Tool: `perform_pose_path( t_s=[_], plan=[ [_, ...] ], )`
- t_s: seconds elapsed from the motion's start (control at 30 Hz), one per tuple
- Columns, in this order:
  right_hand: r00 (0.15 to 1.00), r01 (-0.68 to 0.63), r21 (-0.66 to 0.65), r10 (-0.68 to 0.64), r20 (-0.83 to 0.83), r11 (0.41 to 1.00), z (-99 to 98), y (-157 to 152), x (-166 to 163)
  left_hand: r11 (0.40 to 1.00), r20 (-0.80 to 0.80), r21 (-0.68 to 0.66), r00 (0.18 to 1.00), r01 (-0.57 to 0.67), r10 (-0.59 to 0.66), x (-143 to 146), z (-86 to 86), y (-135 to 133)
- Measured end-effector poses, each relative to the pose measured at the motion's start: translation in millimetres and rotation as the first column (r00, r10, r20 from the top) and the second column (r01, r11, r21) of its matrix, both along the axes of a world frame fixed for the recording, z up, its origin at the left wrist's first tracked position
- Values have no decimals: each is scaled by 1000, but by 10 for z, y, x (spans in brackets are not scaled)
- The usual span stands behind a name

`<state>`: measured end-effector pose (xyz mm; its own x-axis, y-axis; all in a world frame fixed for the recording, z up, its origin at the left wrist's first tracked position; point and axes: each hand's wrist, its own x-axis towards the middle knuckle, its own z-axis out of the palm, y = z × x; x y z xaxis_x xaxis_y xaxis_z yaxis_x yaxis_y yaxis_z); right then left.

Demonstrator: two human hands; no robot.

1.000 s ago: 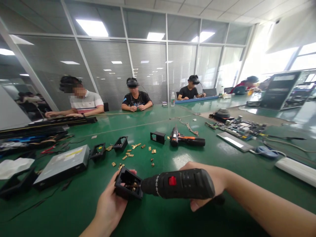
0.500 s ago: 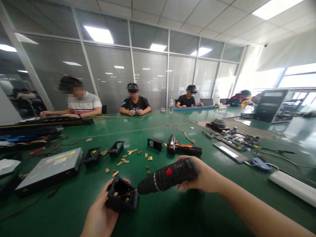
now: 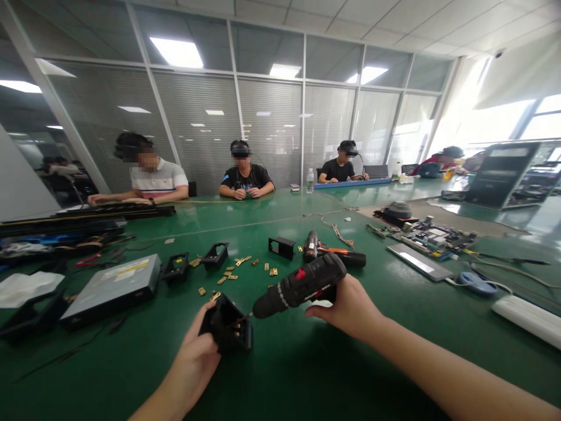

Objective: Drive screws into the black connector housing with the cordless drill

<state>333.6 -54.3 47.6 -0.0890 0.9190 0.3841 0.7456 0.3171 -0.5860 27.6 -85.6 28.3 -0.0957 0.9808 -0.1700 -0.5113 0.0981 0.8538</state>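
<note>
My left hand (image 3: 195, 356) is closed around a small black plastic housing (image 3: 228, 330) with brass pieces inside, held just above the green table (image 3: 284, 374). My right hand (image 3: 346, 307) grips the handle of a black cordless screwdriver (image 3: 300, 285) with a red button. The tool slants down to the left and its bit tip meets the inside of the housing. Loose brass contacts (image 3: 236, 269) lie scattered on the table beyond my hands.
Other black housings (image 3: 214, 255) and a grey drive unit (image 3: 111, 287) sit at left. A second screwdriver (image 3: 335, 252) lies behind, with a circuit board (image 3: 432, 237), a white power strip (image 3: 526, 313) and cables at right. Several people sit across the table.
The screwdriver has tilted from nearly level to slanting down-left, its rear rising. My left hand turned the housing and the view shifted slightly.
</note>
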Motion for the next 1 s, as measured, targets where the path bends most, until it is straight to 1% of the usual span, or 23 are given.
perform_pose_path(
  t_s=[0.07, 0.13, 0.23, 0.37, 0.43, 0.5, 0.57, 0.6, 0.63, 0.7, 0.77, 0.83, 0.87, 1.0],
  plan=[
    [997, 45, 77, -49, 51, 996, -61, 10, -7, 998, -76, 36, 996, 51, -49, 11, -32, -10],
    [993, 89, 120, -97, 60, 989, -109, 34, -7, 995, -108, 45, 991, 86, -81, 26, -43, -17],
    [992, 116, 126, -120, 27, 985, -137, 72, -3, 991, -150, 48, 982, 121, -113, 28, -25, -23],
    [994, 110, 131, -112, 10, 985, -112, 90, -3, 984, -330, 39, 932, 173, -151, -11, 22, -36],
    [994, 105, 129, -109, 19, 986, -96, 89, -2, 985, -427, 56, 895, 165, -126, -38, 52, -38],
    [994, 106, 128, -109, 22, 986, -86, 88, -2, 983, -529, 119, 847, 138, -55, -68, 93, -25],
    [993, 110, 127, -113, 18, 986, -82, 91, -6, 974, -630, 191, 776, 124, 25, -106, 144, 13],
    [993, 113, 126, -116, 18, 986, -81, 93, -9, 970, -672, 197, 740, 140, 29, -128, 169, 39],
    [993, 117, 127, -120, 19, 985, -79, 95, -14, 970, -698, 180, 716, 166, 8, -150, 191, 65],
    [992, 120, 133, -124, 18, 984, -76, 97, -20, 968, -691, 108, 718, 225, -90, -186, 217, 106],
    [992, 120, 142, -123, 12, 983, -75, 97, -19, 966, -630, 35, 756, 257, -178, -192, 212, 105],
    [993, 113, 146, -115, 8, 983, -81, 99, -1, 971, -584, -5, 787, 239, -197, -160, 184, 53],
    [995, 102, 142, -104, 9, 985, -87, 103, 16, 972, -582, -17, 789, 233, -200, -132, 167, 12],
    [998, 53, 107, -55, 12, 993, -120, 148, 131, 965, -649, -35, 729, 260, -220, -12, 119, -163]
  ],
)
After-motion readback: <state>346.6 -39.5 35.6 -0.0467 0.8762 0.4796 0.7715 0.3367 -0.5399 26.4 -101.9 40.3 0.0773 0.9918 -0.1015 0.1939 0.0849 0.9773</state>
